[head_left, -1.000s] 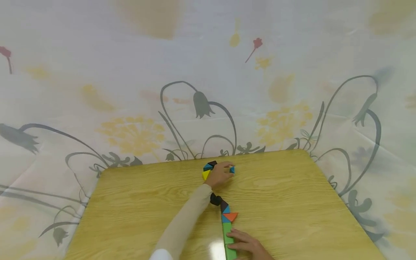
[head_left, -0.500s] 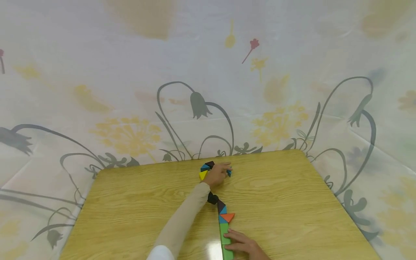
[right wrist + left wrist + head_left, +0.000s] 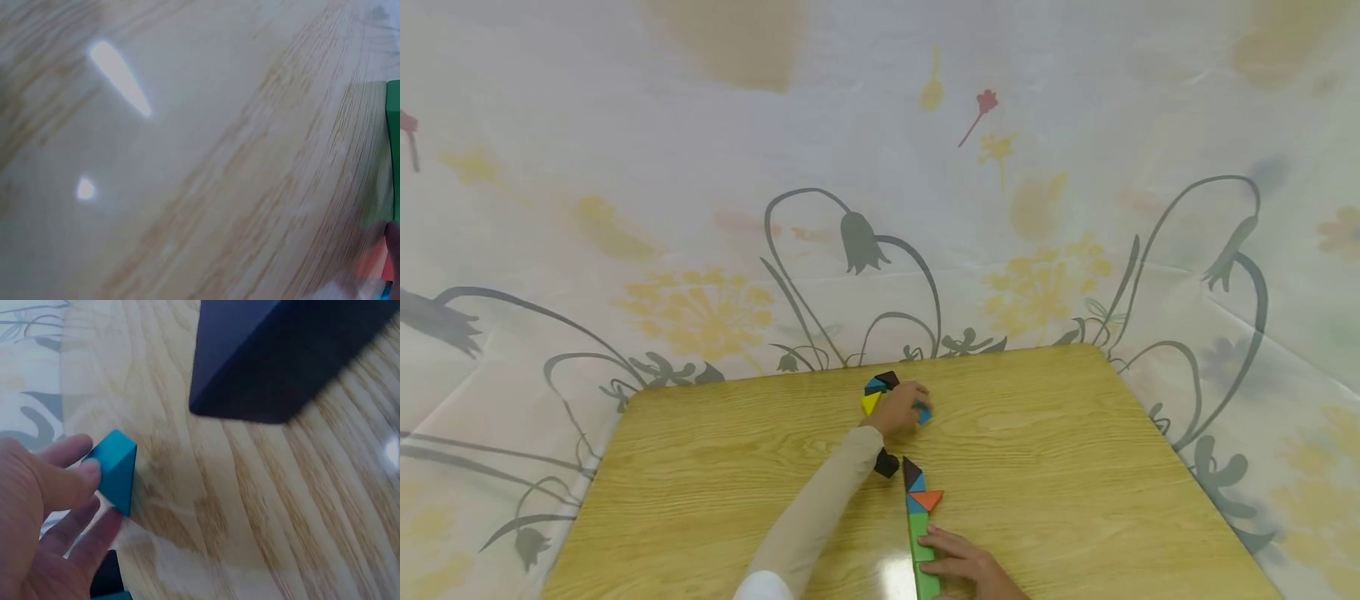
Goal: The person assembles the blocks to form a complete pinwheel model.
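Note:
My left hand (image 3: 904, 408) pinches a blue triangular block (image 3: 115, 465) between thumb and fingers, near the table's far edge. Left of that hand, a yellow block (image 3: 871, 404), a blue block (image 3: 874, 386) and a dark block (image 3: 889, 379) form a curve, partly covered by the hand. A straight row runs toward me: a dark triangular block (image 3: 913, 474), blue triangles, an orange triangle (image 3: 928, 499) jutting right, and green blocks (image 3: 920, 533). With fingers extended, my right hand (image 3: 973, 567) touches the right side of the green blocks.
A black object (image 3: 886, 463) sits by the left wrist, close to the row's far end. The wood-grain table (image 3: 1060, 467) has a flower-printed sheet (image 3: 880, 167) behind and beside it. In the left wrist view, a large dark block (image 3: 250, 362) is close to the camera.
The left hand has drawn the blue triangular block a little toward me, with its fingers more curled. The black object has shifted slightly away from the row. My right hand stays at the green blocks.

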Tool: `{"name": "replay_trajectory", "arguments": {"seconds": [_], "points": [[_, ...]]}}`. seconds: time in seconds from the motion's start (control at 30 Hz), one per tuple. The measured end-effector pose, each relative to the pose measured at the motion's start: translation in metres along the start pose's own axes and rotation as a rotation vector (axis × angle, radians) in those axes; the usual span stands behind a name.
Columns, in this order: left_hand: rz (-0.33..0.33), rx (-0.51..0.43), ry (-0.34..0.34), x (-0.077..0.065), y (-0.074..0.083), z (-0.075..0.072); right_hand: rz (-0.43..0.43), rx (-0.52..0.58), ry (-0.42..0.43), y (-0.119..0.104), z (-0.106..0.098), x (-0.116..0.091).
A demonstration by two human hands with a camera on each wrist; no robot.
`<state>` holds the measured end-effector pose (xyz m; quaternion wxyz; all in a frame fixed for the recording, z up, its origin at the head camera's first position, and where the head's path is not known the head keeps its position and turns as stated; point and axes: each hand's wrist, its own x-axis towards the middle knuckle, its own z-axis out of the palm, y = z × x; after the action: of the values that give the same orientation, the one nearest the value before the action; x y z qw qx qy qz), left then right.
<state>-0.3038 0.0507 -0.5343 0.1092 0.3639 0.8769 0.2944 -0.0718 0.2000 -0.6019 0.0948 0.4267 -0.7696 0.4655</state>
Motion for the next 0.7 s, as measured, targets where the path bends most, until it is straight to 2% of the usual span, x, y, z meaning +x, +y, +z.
{"name": "replay_trajectory", "arguments": {"seconds": [0.2,0.47,0.6,0.7], "points": [[-0.015,-0.045,-0.012,-0.006,-0.006,-0.001,-0.001,0.003,0.014,0.002,0.001,-0.001],[-0.033,-0.101,0.023,-0.012,-0.006,-0.002,0.007,-0.007,0.011,-0.001,0.001,0.000],[-0.056,-0.109,0.030,-0.013,-0.007,-0.001,0.063,0.009,0.005,-0.003,0.000,-0.001],[-0.069,-0.102,0.033,-0.014,-0.007,-0.001,0.067,0.023,0.002,-0.001,0.000,-0.001]]}}
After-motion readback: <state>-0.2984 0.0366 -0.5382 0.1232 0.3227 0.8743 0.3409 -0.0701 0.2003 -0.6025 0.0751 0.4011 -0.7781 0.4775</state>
